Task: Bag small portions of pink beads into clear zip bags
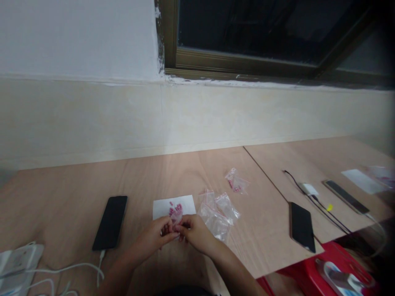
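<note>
Both hands meet over the near edge of a sheet of white paper (159, 207). Between their fingertips is a small clear plastic bag (176, 217) that looks pinkish. My left hand (163, 232) pinches its left side, and my right hand (193, 232) pinches the right side. Small pink pieces (177, 207) lie on the paper just beyond the bag; whether some are inside it I cannot tell. To the right of my right hand, several clear zip bags (217, 211) lie in a loose pile. Farther back, other small bags (236, 183) hold a few pink pieces.
A black phone (111, 222) on a white cable lies left, near a power strip (21, 267). On the right are another phone (301, 226), a charger (309, 189) with cables, a third phone (345, 196) and white paper (362, 181). A red stool (311, 273) stands below the table edge.
</note>
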Demonstrator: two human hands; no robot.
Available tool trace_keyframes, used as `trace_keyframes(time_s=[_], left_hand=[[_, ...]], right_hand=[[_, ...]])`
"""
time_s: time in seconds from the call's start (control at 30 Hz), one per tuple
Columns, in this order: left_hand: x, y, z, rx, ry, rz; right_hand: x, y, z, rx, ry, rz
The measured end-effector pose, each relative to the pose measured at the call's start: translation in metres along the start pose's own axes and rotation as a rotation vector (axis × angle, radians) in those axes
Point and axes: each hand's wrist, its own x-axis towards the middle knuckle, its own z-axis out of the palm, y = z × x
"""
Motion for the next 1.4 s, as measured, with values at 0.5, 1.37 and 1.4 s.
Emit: trace_keyframes(time_s=[0.5, 1.37, 1.4], left_hand=[[0.002, -0.01, 0.001, -0.293, -0.122, -0.027], [0.023, -0.013, 0.004, 0.189, 0.191, 0.207], [0.022, -0.013, 0.004, 0.176, 0.196, 0.213]], right_hand=[[0.009, 0.003, -0.007, 0.284, -0.152, -0.016], [0.019, 0.017, 0.01, -0.401, 0.184, -0.149], [0.021, 0.018, 0.011, -0.386, 0.164, -0.148]])
